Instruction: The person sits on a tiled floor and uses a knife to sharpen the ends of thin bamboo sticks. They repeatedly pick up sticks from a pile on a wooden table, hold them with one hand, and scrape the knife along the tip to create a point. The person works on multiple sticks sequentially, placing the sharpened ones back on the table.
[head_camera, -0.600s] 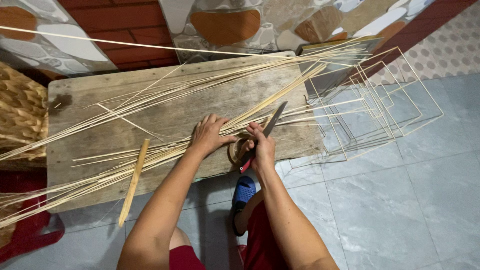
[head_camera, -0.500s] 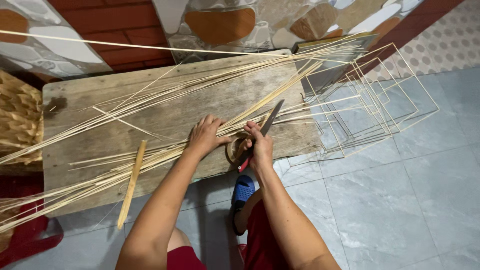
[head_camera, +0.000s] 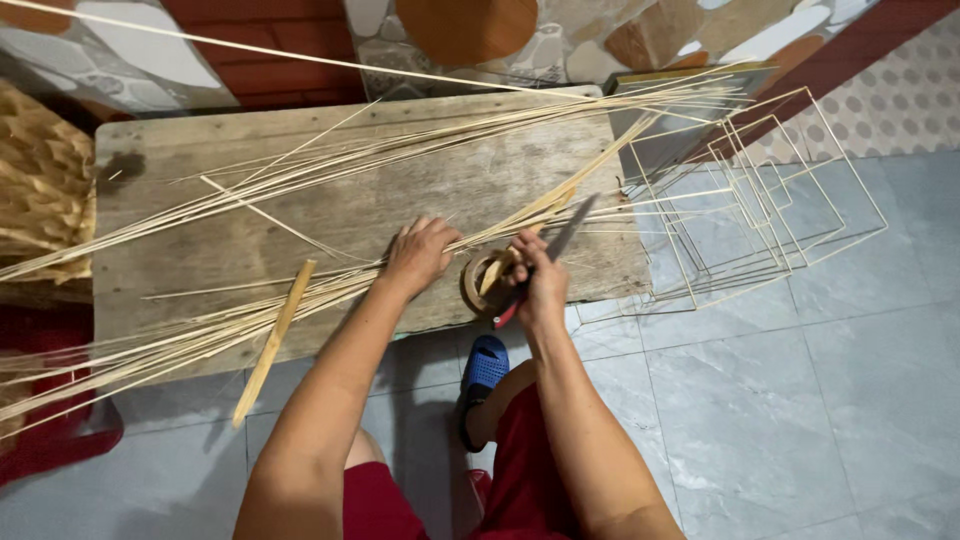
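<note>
Two bare hands work at the near edge of a weathered grey wooden bench (head_camera: 180, 150) strewn with long pale bamboo strips (head_camera: 330, 165). The left hand (head_camera: 418, 255) lies flat on a bundle of strips, fingers spread and gripping nothing. The right hand (head_camera: 540, 280) has its fingers closed around a red-handled knife with a dark blade (head_camera: 568, 232), just beside a brown roll of tape (head_camera: 483, 283) resting on the bench between the hands. Thin square bamboo frames (head_camera: 770, 200) overhang the bench's right end.
</note>
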